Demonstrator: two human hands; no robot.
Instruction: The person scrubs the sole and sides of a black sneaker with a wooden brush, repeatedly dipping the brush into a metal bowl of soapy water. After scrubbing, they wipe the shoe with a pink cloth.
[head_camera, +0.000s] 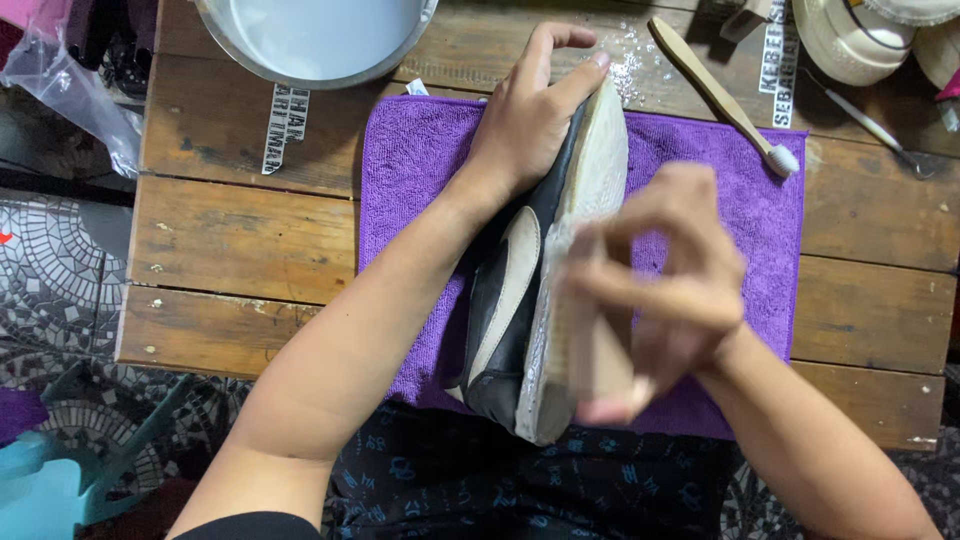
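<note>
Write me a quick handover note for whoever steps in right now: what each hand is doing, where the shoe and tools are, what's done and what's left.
Left hand: grips the black shoe with a cream stripe, tilted on its side, whitish sole facing right.
Right hand: holds a blurred wooden brush against the sole.
The shoe lies on the purple towel on the wooden table; the bamboo toothbrush and the metal basin of cloudy water lie beyond it.
Done: white flecks near the toe suggest scrubbing.
Left: how clean the sole is cannot be told.
</note>
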